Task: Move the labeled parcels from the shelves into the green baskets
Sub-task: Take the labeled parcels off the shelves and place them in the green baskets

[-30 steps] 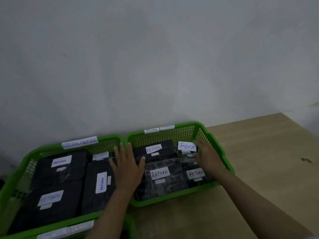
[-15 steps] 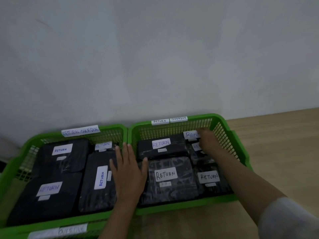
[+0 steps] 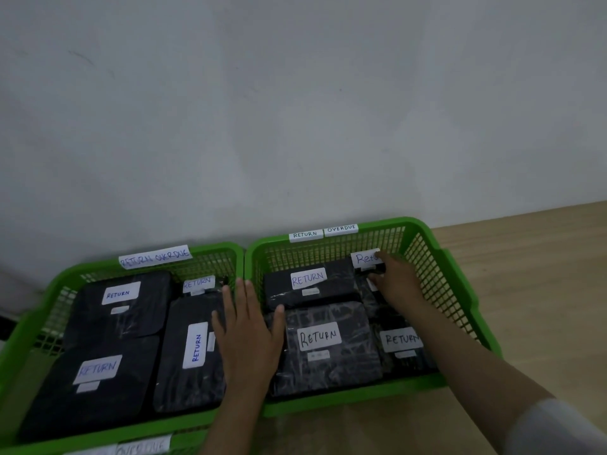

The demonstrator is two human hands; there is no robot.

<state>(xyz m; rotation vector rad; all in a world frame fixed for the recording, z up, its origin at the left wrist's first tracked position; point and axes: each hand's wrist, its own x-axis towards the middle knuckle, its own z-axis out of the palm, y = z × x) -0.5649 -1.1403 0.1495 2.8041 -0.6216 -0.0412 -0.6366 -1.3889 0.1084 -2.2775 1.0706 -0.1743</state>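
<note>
Two green baskets stand side by side against the wall, the left basket [image 3: 42, 310] and the right basket [image 3: 460, 287]. Both hold several black wrapped parcels with white RETURN labels, such as the big parcel [image 3: 328, 366] at the front of the right basket. My left hand [image 3: 246, 333] lies flat with its fingers spread over the rims where the baskets meet, holding nothing. My right hand [image 3: 399, 282] reaches into the back right corner of the right basket. Its thumb and fingertips pinch a small labeled parcel [image 3: 363, 259] standing there.
Paper tags reading RETURN OVERDUE are stuck on the back rims of both baskets. The rim of another green basket [image 3: 144, 448] with an OVERDUE tag shows at the bottom left. Wooden tabletop [image 3: 532, 277] extends to the right. A plain wall rises behind.
My right hand has slid back toward the far right corner of the right basket, onto the small parcel. My left hand has stayed in place.
</note>
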